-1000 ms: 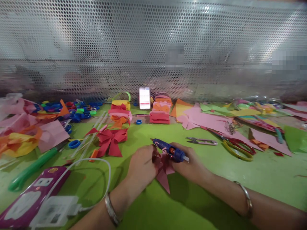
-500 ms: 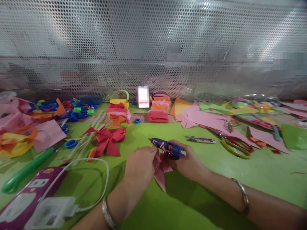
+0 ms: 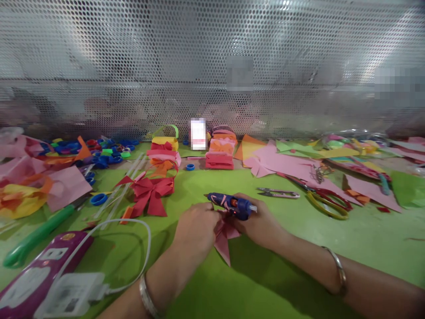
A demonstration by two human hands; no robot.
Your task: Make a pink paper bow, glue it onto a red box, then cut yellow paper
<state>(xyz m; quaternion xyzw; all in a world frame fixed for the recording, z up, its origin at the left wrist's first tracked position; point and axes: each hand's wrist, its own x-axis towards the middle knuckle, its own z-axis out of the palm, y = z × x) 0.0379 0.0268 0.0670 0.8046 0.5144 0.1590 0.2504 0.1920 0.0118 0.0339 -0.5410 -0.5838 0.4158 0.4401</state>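
My left hand (image 3: 195,228) is closed on a pink paper bow (image 3: 223,237) that rests on the green table (image 3: 282,274). My right hand (image 3: 257,223) grips a blue hot glue gun (image 3: 232,205), its nozzle pointing left just above the bow's middle. Both hands meet over the bow near the table's centre. A finished red paper bow (image 3: 151,192) lies to the upper left of my left hand.
A purple power strip (image 3: 36,274) with a white plug and cable sits at the near left. Scissors (image 3: 327,201) and small snips (image 3: 277,192) lie to the right. Coloured paper sheets, paper baskets (image 3: 221,153), glue sticks and a green tool (image 3: 36,235) surround them. A perforated metal screen (image 3: 212,66) stands behind.
The glue gun has tipped flatter and drifted slightly up and left over the bow. My left hand stays closed on the pink bow.
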